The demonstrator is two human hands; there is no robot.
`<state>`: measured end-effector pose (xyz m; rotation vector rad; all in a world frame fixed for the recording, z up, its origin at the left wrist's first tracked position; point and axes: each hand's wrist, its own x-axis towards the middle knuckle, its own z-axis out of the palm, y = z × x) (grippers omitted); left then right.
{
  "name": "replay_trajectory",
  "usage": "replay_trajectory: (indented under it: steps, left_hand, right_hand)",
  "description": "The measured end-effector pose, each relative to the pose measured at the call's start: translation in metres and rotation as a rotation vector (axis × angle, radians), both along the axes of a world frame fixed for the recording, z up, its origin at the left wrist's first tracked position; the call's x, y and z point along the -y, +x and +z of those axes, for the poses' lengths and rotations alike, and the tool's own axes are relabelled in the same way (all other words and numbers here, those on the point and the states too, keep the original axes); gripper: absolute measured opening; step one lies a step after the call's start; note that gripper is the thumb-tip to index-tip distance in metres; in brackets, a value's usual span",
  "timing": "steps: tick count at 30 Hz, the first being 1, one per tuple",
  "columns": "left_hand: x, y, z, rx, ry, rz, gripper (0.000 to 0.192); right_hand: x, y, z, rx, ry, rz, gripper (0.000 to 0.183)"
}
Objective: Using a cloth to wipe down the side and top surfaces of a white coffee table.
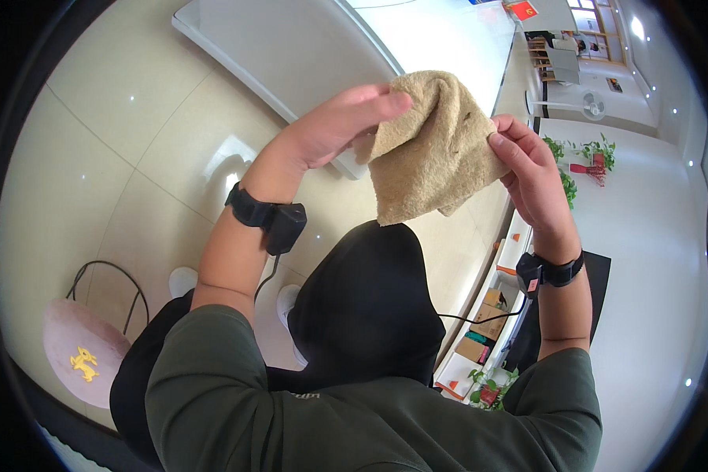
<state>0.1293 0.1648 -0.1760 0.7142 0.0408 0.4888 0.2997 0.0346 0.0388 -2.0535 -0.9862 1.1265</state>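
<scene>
A tan terry cloth (pixel 433 156) hangs in the air between my two hands, creased and partly folded over at its upper left, with small dark spots on its right half. My left hand (pixel 345 121) grips the cloth's left edge, thumb on the near face and the other fingers mostly hidden behind. At the right edge, my right hand (pixel 525 159) pinches the fabric between thumb and forefinger. Below the cloth is my knee in black trousers (pixel 366 295). Each forearm wears a black strapped device with a cable.
Beyond the cloth stands a white table (pixel 295 47) with a small red flag (pixel 524 10). A pink stool (pixel 82 354) is at lower left. White shelving (pixel 478 330) with boxes and potted plants (pixel 590 154) lies right. A fan (pixel 593 105) and people are farther off.
</scene>
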Motion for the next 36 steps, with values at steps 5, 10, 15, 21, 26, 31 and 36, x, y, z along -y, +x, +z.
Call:
replay_trajectory:
  steps: [5,10,15,21,26,31,36]
  left_hand:
    - [-0.006,0.001,0.004,-0.14,0.108,0.01,0.043]
    - [-0.011,-0.002,-0.005,-0.092,0.1,0.046,0.037]
    - [-0.023,-0.02,-0.003,-0.208,0.276,0.318,0.031]
    - [0.023,-0.052,0.023,0.216,0.586,0.666,0.03]
    - [0.023,-0.019,-0.005,-0.178,0.472,0.807,0.037]
    - [0.029,-0.06,0.022,0.11,0.383,0.62,0.045]
    - [0.015,-0.03,0.014,-0.573,0.606,1.016,0.035]
  right_hand:
    - [-0.002,-0.006,0.005,-0.019,0.014,0.02,0.025]
    - [0.0,-0.022,0.004,0.019,-0.052,0.063,0.031]
    - [-0.004,-0.027,0.004,-0.045,-0.11,-0.019,0.024]
    - [-0.017,-0.035,-0.014,-0.083,-0.14,-0.061,0.024]
    - [-0.024,-0.034,-0.014,0.033,-0.206,0.032,0.028]
    - [-0.032,-0.037,-0.014,0.035,-0.268,0.071,0.027]
    - [-0.039,-0.037,-0.022,0.093,-0.295,0.137,0.026]
